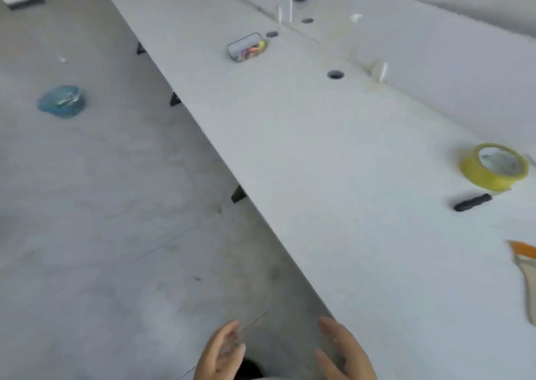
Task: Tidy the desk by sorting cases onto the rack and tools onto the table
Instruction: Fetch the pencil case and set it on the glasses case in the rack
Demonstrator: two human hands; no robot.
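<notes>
Both hands are empty with fingers loosely spread; the right hand is nearer than the left hand to the black tool, which lies lengthwise along the desk's right edge.

Yellow tape roll flat beside black tool

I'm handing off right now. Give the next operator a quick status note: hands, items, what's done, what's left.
Left hand and right hand: both open, empty, low by the near desk edge.
On the desk: yellow tape roll and black marker-like tool at far right, apart; an orange-edged item cut off by the frame; clear case of colourful bits farther along.
Blue container on the floor.
No rack in view; nothing visibly sorted yet.
</notes>
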